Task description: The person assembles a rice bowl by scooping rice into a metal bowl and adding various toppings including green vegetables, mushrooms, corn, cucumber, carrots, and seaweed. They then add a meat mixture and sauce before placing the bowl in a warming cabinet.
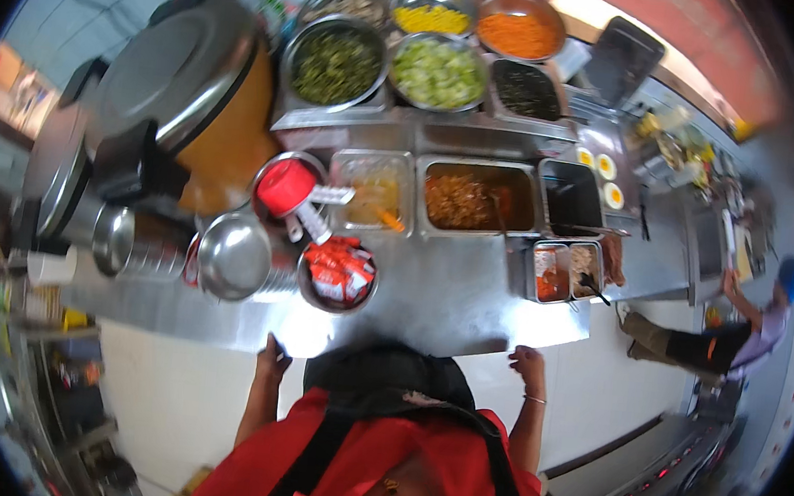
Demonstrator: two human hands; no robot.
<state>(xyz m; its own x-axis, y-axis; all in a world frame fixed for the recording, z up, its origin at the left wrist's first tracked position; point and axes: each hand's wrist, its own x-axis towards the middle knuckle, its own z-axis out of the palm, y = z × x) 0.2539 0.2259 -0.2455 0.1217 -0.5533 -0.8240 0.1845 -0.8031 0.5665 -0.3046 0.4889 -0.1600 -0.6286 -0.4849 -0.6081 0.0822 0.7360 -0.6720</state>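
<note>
My left hand is at the front edge of the steel counter, its fingers closed with a small dark shape at their tips that I cannot make out. Beyond it stands a bowl heaped with red packets. My right hand is raised just off the counter's front edge further right, fingers curled in; whatever lies in them is hidden. Nearest to it are a small two-part tray with red sauce and shredded pale food, a black-handled spoon resting in it. Neither hand touches these containers.
Left stand a large lidded cooker and steel pots. Red and white scoops, a tray of brown chunky sauce and a dark tray line the middle. Vegetable bowls fill the shelf behind. Another person works far right.
</note>
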